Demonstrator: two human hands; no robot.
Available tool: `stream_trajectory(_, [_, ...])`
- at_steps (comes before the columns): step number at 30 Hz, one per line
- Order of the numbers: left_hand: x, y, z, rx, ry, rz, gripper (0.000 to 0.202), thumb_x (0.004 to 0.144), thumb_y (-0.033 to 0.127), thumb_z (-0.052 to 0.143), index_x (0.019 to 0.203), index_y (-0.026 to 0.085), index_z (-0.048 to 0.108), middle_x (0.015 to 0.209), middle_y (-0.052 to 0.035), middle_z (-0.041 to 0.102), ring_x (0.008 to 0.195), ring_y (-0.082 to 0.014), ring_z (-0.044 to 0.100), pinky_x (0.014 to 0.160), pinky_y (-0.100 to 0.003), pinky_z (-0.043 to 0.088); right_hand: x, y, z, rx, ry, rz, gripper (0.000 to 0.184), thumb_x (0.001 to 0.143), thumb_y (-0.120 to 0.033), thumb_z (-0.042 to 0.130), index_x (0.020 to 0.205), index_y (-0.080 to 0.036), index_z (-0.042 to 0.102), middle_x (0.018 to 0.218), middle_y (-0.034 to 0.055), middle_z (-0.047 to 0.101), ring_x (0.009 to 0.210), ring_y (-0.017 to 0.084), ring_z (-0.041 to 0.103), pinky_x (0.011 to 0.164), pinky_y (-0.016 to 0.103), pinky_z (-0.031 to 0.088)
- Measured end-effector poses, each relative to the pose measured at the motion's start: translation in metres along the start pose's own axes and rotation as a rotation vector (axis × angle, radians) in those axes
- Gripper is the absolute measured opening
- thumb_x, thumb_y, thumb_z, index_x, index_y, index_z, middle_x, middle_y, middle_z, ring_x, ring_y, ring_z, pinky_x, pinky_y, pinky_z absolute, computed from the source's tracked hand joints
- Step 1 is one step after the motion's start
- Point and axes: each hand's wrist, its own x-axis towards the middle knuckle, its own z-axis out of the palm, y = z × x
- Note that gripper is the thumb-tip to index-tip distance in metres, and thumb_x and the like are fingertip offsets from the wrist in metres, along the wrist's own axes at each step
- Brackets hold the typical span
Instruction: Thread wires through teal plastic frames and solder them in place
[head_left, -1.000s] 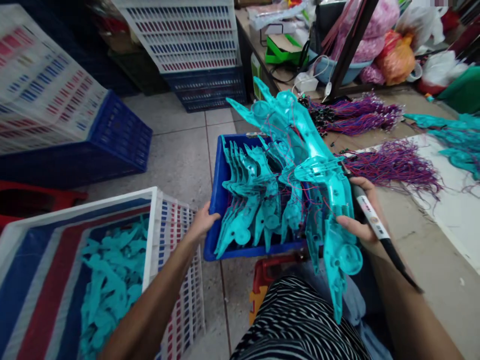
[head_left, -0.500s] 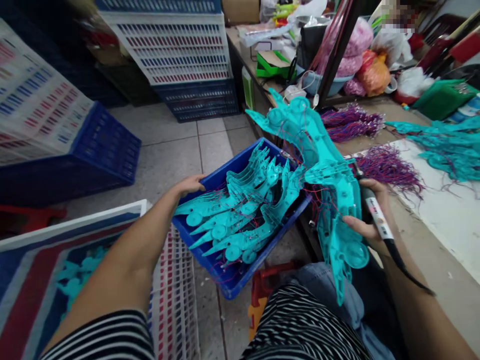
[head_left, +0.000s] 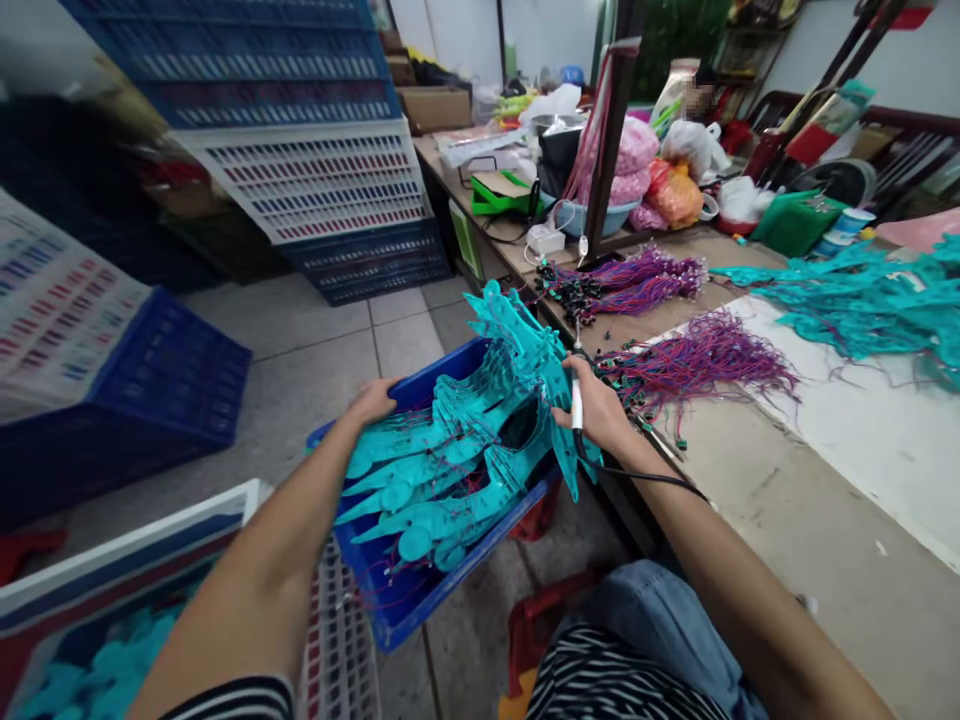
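My left hand (head_left: 373, 399) grips the far rim of a blue plastic bin (head_left: 420, 590) that is tilted and packed with several turquoise plastic shells (head_left: 442, 470) trailing thin red wires. My right hand (head_left: 596, 410) is closed on a white pen-shaped tool with a black cord (head_left: 576, 400) and also presses a stack of the turquoise shells (head_left: 525, 345) against the bin's right side. The bin sits beside the workbench edge, above my lap.
Bundles of purple and red wires (head_left: 690, 360) lie on the workbench (head_left: 787, 520) right of my hand. More turquoise shells (head_left: 862, 295) are piled at far right. Stacked blue and white crates (head_left: 315, 180) stand behind; a white crate (head_left: 112, 600) of turquoise parts sits at lower left.
My right hand has brought the held stack of shells down and left against the bin. The bin has tilted and shifted left with my left hand. My view has lifted.
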Motion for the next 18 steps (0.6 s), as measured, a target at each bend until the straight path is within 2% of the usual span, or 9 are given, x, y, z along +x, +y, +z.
stream_trajectory(3, [-0.01,0.02,0.008,-0.026,0.138,0.049,0.049,0.062,0.021,0.06,0.109,0.013,0.068,0.125,-0.0163,0.064,0.128,-0.0371,0.05,0.113,-0.052,0.033,0.013,0.008,0.008,-0.014,-0.039,0.04,0.067,0.073,-0.034,0.067,0.132,-0.023,0.038,0.084,0.0004,0.06,0.069,0.02,0.058,0.068,0.031,0.043])
stream_trajectory(5, [-0.022,0.048,0.022,-0.125,0.163,0.08,0.045,0.071,0.026,0.059,0.113,0.014,0.067,0.131,-0.0151,0.061,0.132,-0.0338,0.047,0.115,-0.049,0.03,0.019,0.009,0.009,-0.009,-0.062,0.043,0.068,0.074,-0.033,0.068,0.133,-0.023,0.036,0.085,0.0001,0.06,0.071,0.02,0.059,0.069,0.032,0.044])
stream_trajectory(6, [-0.029,0.066,0.031,-0.179,0.149,0.097,0.042,0.075,0.03,0.058,0.113,0.015,0.067,0.129,-0.0129,0.063,0.129,-0.031,0.05,0.114,-0.046,0.034,0.021,0.009,0.01,-0.01,-0.074,0.034,0.069,0.074,-0.032,0.069,0.134,-0.023,0.036,0.087,0.0007,0.061,0.073,0.021,0.061,0.071,0.033,0.045])
stream_trajectory(8, [-0.044,0.106,0.056,-0.708,0.02,-0.088,0.042,0.076,0.033,0.066,0.114,0.016,0.066,0.127,-0.0119,0.064,0.128,-0.0287,0.052,0.114,-0.043,0.034,0.024,0.006,0.011,-0.027,-0.092,0.007,0.069,0.074,-0.03,0.07,0.134,-0.022,0.036,0.093,0.0037,0.062,0.082,0.024,0.063,0.075,0.037,0.047])
stream_trajectory(10, [-0.056,0.144,0.085,-0.833,-0.086,-0.156,0.045,0.084,0.047,0.06,0.114,0.014,0.065,0.119,-0.0157,0.068,0.116,-0.0291,0.062,0.103,-0.046,0.046,0.025,0.006,0.016,-0.065,-0.081,-0.027,0.066,0.075,-0.029,0.071,0.132,-0.021,0.038,0.104,0.0084,0.063,0.096,0.028,0.063,0.082,0.043,0.049])
stream_trajectory(12, [-0.063,0.174,0.112,-0.9,-0.114,-0.216,0.053,0.087,0.055,0.055,0.12,0.014,0.062,0.123,-0.0186,0.066,0.117,-0.0294,0.062,0.099,-0.046,0.048,0.024,0.009,0.022,-0.105,-0.037,-0.081,0.059,0.076,-0.027,0.071,0.127,-0.019,0.042,0.116,0.013,0.061,0.111,0.031,0.059,0.093,0.05,0.047])
stream_trajectory(15, [-0.063,0.199,0.138,-0.947,-0.042,-0.293,0.065,0.09,0.055,0.052,0.141,0.016,0.043,0.146,-0.0176,0.049,0.134,-0.0256,0.049,0.108,-0.04,0.042,0.019,0.017,0.03,-0.117,0.046,-0.192,0.05,0.079,-0.028,0.069,0.123,-0.018,0.045,0.123,0.0156,0.058,0.123,0.032,0.054,0.11,0.059,0.035])
stream_trajectory(17, [-0.062,0.204,0.145,-0.949,0.022,-0.329,0.071,0.092,0.053,0.051,0.149,0.015,0.032,0.155,-0.0159,0.037,0.142,-0.0228,0.037,0.114,-0.035,0.034,0.014,0.018,0.034,-0.107,0.077,-0.25,0.048,0.08,-0.029,0.068,0.122,-0.018,0.047,0.123,0.0157,0.058,0.125,0.031,0.053,0.115,0.06,0.03])
stream_trajectory(18, [-0.061,0.205,0.147,-0.944,0.048,-0.344,0.073,0.092,0.053,0.05,0.15,0.013,0.029,0.157,-0.0158,0.033,0.145,-0.0225,0.032,0.117,-0.033,0.03,0.011,0.017,0.035,-0.102,0.088,-0.27,0.045,0.081,-0.028,0.067,0.121,-0.018,0.048,0.123,0.0157,0.059,0.126,0.031,0.052,0.115,0.06,0.031])
